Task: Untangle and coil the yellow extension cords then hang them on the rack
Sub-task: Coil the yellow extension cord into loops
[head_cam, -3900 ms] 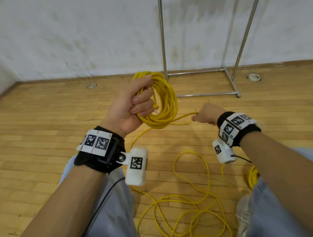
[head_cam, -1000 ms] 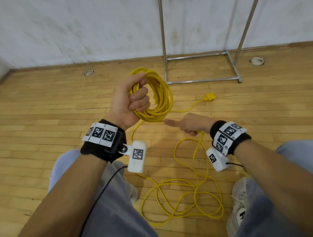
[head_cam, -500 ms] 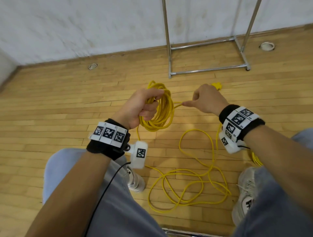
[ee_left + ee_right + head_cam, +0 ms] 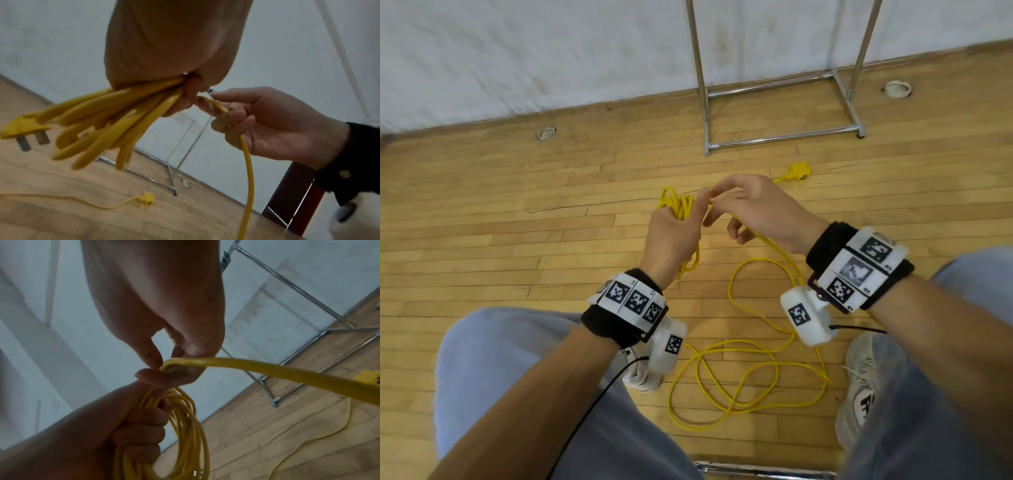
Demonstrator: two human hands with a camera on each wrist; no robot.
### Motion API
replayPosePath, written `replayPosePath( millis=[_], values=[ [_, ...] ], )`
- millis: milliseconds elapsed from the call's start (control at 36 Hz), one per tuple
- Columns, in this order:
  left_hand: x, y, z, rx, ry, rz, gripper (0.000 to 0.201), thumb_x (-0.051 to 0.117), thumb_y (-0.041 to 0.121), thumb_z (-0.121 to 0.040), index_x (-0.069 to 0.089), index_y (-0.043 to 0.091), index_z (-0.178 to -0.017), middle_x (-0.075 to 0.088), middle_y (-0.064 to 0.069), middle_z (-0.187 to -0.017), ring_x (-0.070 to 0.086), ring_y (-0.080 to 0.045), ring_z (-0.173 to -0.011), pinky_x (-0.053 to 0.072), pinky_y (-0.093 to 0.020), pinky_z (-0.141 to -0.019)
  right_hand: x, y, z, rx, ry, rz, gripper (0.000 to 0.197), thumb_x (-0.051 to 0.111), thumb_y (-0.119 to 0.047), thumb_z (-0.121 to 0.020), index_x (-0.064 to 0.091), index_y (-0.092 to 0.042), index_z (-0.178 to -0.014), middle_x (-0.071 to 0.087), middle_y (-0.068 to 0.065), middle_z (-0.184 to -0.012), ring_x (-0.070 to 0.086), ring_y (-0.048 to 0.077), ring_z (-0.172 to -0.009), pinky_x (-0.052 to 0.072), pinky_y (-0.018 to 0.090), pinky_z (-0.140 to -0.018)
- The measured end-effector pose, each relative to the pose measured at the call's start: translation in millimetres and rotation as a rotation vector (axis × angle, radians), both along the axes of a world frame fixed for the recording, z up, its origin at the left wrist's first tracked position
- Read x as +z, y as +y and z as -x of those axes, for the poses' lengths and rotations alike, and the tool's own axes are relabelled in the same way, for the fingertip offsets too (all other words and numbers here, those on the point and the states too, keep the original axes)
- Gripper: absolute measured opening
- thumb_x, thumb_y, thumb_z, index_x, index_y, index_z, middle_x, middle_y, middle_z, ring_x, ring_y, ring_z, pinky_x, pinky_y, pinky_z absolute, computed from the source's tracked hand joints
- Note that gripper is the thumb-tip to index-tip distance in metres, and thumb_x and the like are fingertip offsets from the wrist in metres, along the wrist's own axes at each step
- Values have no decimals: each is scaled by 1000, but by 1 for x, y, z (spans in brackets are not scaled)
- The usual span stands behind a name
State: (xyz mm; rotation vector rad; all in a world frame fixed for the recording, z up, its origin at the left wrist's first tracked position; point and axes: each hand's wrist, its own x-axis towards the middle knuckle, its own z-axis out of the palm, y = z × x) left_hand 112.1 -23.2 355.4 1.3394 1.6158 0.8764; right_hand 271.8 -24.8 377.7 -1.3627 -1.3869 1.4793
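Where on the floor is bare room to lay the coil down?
Bare floorboards stretch left of the left hand, up to the wall. Crowded: loose cord loops between the shoes, and the yellow socket end before the rack base.

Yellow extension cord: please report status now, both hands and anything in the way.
Left hand grips coil. Right hand pinches free strand at the coil. Loose loops and socket end on floor; rack empty.

The left hand (image 4: 172, 48) grips looped yellow extension cord (image 4: 115, 116); the right hand (image 4: 273, 123) pinches one strand beside it.
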Motion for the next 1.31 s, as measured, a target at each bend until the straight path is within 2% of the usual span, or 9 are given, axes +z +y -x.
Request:
replayPosePath(
  millis=[194, 361, 472, 583, 694, 861, 1000, 1139, 1306],
  values=[
    [-8, 0, -12, 31, -249, 95, 69, 36, 70, -99, 62, 15, -68, 44, -3, -52, 38, -15, -43, 31, -25, -42, 1, -10, 6, -50, -33, -126, 22, 60, -14, -100, 65, -10, -121, 77, 6, -96, 58, 16, -59, 52, 29, -54],
    [-11, 5, -14, 34, -400, 291, 78, 20, 71, -101, 63, 8, -89, 46, 1, -54, 40, -14, -44, 35, -25, -46, -1, -16, 5, -37, -89, -170, 34, 59, -11, -99, 67, -13, -132, 76, 2, -83, 54, 20, -56, 50, 32, -55],
    [-17, 4, -14, -14, -445, 370, 82, 16, 75, -98, 62, 6, -99, 46, -7, -58, 43, -18, -47, 38, -27, -48, -7, -27, 11, 10, -100, -155, 43, 51, -10, -103, 53, -16, -145, 71, 0, -82, 55, 14, -53, 48, 30, -51],
    [-9, -1, -16, -141, -481, 453, 104, 7, 74, -98, 68, -9, -88, 52, -24, -63, 52, -31, -49, 43, -34, -53, -14, -41, 20, -6, -137, -199, 30, 52, -22, -107, 44, -17, -136, 68, 1, -71, 59, 20, -53, 52, 33, -51],
    [-6, -3, -17, -97, -541, 453, 91, 14, 71, -101, 71, 6, -71, 53, -19, -70, 57, -28, -51, 48, -32, -56, -19, -47, 23, -85, -146, -275, 21, 57, -23, -105, 52, -14, -123, 69, -4, -71, 57, 7, -49, 45, 21, -49],
    [5, 0, -14, 0, -557, 456, 79, 23, 67, -102, 67, 1, -103, 58, -22, -103, 58, -33, -94, 46, -45, -90, -21, -41, 17, -46, -268, -357, 41, 55, -23, -106, 56, -22, -147, 55, -31, -80, 57, -15, -70, 41, 3, -69],
    [7, 3, -12, 85, -555, 369, 75, 48, 61, -96, 58, -6, -127, 62, -18, -98, 66, -34, -83, 56, -46, -74, -19, -44, 19, 27, -254, -399, 49, 51, -18, -107, 44, -27, -155, 58, -38, -67, 63, -1, -67, 44, 11, -63],
    [15, 4, -9, 92, -592, 329, 54, 55, 60, -94, 58, 8, -109, 50, -18, -93, 52, -31, -56, 47, -37, -51, -18, -46, 24, 13, -157, -410, 50, 50, -16, -108, 43, -31, -155, 65, -3, -71, 56, 6, -53, 44, 14, -57],
    [33, 13, -2, 206, -687, 321, 52, 53, 60, -98, 58, 8, -95, 56, -9, -70, 56, -25, -62, 53, -45, -74, -18, -49, 37, -130, -38, -475, 43, 56, -17, -106, 54, -24, -148, 65, -18, -71, 61, 9, -55, 48, 20, -56]
  ],
)
